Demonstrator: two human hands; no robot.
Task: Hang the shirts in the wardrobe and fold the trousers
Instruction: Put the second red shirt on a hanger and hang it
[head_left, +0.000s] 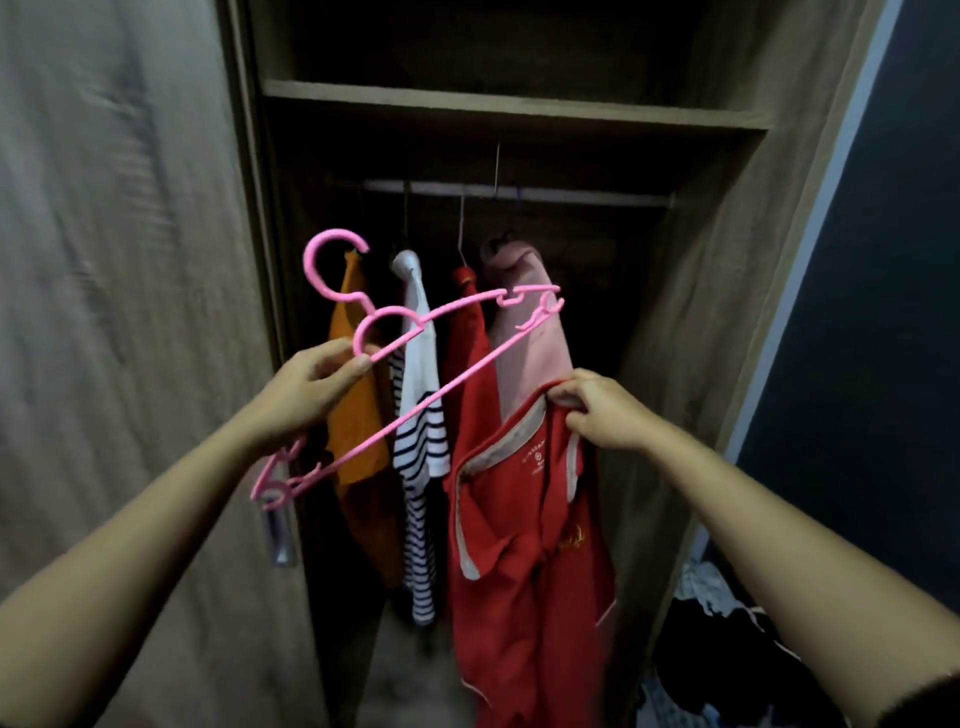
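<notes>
At the wardrobe (727, 270), the left hand (317, 387) is pinching a light, stiff pink hanger (441, 392) while the right hand (602, 413) is gripping the collar of the limp red shirt (524, 561), probably its surest hold.

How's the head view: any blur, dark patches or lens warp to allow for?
Head view: the wooden wardrobe door at left is motion-smeared; the interior above the pale hanging rail is nearly black; the wide lens bows the wardrobe shelf; the pink plastic hanger and red white-trimmed shirt are lit and readable.
</notes>
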